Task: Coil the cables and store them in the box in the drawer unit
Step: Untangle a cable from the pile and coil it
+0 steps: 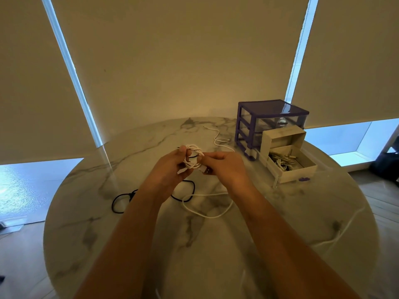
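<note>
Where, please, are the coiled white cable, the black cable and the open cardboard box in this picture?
coiled white cable [192, 157]: head view, on the bundled loops held between both hands.
black cable [117, 201]: head view, on its left loop lying on the table.
open cardboard box [299, 172]: head view, on its front wall.

The small coiled white cable [192, 157] sat between the fingers of the left hand [172, 165] and those of the right hand [224, 166], above the round marble-patterned table [216, 244]. Right of and beyond the right fingers stood the purple-framed clear plastic drawer unit [269, 124], its pulled-out drawer holding the open white cardboard box [291, 160] with cables in it. Nearer than the fingers, a loose black cable [121, 201] lay to the left and a loose white cable [207, 214] below them, while another thin white cable [218, 137] lay beyond them, just left of the unit.
</note>
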